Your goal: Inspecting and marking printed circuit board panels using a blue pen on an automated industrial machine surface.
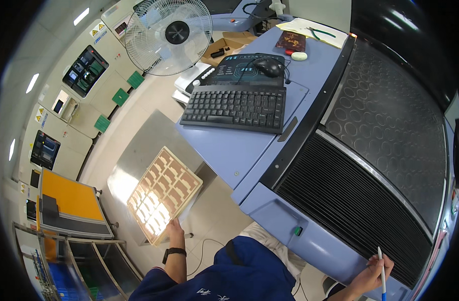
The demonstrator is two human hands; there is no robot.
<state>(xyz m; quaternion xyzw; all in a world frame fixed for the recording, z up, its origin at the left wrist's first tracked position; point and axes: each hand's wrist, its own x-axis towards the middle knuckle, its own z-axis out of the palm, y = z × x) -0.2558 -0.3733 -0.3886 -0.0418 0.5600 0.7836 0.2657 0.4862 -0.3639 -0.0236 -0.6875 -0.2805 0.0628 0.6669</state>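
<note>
My left hand [174, 232] is closed on the near edge of a flat rectangular panel [164, 193], which looks like a circuit board panel. Rows of brown, copper-toned shapes cover it inside a cream border, and glare whitens its lower left part. The panel is tilted over a metal table; whether it touches the tabletop I cannot tell. On the right, my right hand [372, 276] grips a slim white and blue pen [381, 268], held upright between thumb and fingers. This hand is at the front edge of a blue-grey machine, beside its black ribbed cover [350, 210].
A black keyboard [234, 108] and a mouse [268, 66] lie on the machine's blue-grey top. Beyond stands a fan [169, 35]. The metal table [139, 145] is at left, near an orange-topped cart [71, 195] and a rack [89, 261]. Pliers [322, 33] lie at the back.
</note>
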